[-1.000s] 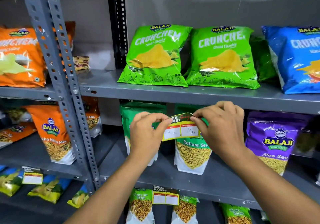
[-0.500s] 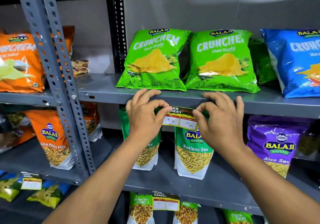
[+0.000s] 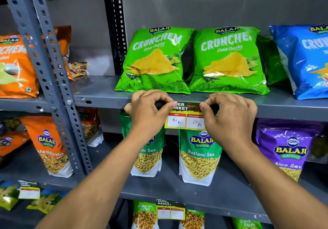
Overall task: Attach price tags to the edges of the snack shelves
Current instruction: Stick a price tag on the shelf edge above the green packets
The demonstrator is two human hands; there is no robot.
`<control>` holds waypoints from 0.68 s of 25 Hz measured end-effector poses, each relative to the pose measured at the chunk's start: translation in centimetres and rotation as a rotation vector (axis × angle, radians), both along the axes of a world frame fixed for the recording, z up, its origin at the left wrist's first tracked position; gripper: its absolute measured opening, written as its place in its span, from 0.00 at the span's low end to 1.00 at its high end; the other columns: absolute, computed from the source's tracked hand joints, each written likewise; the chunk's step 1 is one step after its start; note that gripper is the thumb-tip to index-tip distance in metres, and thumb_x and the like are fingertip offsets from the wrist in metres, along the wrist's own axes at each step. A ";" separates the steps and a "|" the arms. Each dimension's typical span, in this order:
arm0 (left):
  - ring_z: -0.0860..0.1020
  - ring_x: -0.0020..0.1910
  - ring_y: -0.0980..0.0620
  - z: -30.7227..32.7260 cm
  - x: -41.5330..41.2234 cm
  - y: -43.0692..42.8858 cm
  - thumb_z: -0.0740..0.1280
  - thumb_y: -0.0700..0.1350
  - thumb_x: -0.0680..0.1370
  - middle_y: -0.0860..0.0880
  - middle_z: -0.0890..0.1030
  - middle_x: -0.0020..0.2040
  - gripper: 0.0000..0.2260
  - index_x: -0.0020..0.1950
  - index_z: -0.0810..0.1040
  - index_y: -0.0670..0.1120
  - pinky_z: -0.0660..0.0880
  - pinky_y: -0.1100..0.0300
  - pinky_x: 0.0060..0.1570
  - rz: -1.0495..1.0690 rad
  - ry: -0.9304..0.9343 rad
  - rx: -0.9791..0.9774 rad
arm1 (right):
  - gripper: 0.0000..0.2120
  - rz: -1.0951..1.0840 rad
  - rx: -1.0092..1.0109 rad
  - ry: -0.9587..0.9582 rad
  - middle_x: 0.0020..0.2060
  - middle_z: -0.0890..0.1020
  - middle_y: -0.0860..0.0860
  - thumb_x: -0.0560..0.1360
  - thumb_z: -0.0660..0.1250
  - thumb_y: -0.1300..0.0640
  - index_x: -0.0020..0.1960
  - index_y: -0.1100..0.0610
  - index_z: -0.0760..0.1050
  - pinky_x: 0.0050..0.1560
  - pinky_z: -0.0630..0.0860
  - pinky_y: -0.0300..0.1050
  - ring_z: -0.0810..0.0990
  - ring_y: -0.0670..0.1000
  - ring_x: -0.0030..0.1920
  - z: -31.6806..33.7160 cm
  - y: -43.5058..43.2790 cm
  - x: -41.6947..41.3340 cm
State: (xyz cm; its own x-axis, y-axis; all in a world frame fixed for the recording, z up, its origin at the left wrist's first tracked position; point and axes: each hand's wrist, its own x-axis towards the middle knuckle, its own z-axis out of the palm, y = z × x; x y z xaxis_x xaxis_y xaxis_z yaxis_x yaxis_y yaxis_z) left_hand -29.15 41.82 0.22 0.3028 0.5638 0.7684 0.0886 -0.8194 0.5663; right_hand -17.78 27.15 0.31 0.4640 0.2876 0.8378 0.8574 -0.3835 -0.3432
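Note:
A yellow, red and black price tag (image 3: 185, 116) reading 40 Rs and 20 Rs lies flat against the front edge of the grey upper shelf (image 3: 104, 102), below two green Crunchem chip bags (image 3: 154, 60). My left hand (image 3: 148, 112) pinches the tag's top left corner with thumb and forefinger. My right hand (image 3: 229, 117) pinches its top right corner the same way. The tag's lower half hangs below the shelf edge, in front of the green Ratlami Sev pouches (image 3: 199, 156).
Perforated grey uprights (image 3: 53, 79) stand at the left. A blue chip bag (image 3: 305, 60) and a purple Aloo Sev pouch (image 3: 287, 150) sit at the right, orange bags (image 3: 16, 67) at the left. Two other tags (image 3: 170, 211) hang on lower shelf edges.
Both hands have lifted the tag from in front of the middle shelf's pouches up onto the front edge of the upper shelf.

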 end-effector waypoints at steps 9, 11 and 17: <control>0.79 0.53 0.49 1.2 -0.3 0.2 0.76 0.63 0.57 0.63 0.82 0.40 0.21 0.37 0.65 0.63 0.68 0.37 0.56 -0.041 0.007 -0.143 | 0.17 0.117 -0.083 0.048 0.38 0.78 0.41 0.65 0.66 0.32 0.45 0.42 0.79 0.48 0.56 0.45 0.75 0.50 0.48 1.7 -0.5 2.0; 0.79 0.52 0.50 1.0 0.1 0.3 0.75 0.66 0.57 0.63 0.82 0.39 0.21 0.36 0.65 0.62 0.68 0.38 0.56 -0.013 -0.025 -0.142 | 0.16 0.122 -0.022 0.079 0.35 0.79 0.38 0.65 0.67 0.34 0.48 0.40 0.77 0.47 0.55 0.43 0.76 0.49 0.49 1.5 -0.1 2.3; 0.81 0.47 0.56 1.0 0.6 0.3 0.71 0.70 0.54 0.65 0.82 0.35 0.22 0.35 0.65 0.61 0.68 0.43 0.51 0.062 -0.035 -0.163 | 0.18 0.095 -0.011 0.088 0.34 0.82 0.38 0.64 0.68 0.34 0.48 0.43 0.76 0.47 0.61 0.47 0.78 0.49 0.47 1.8 0.4 2.5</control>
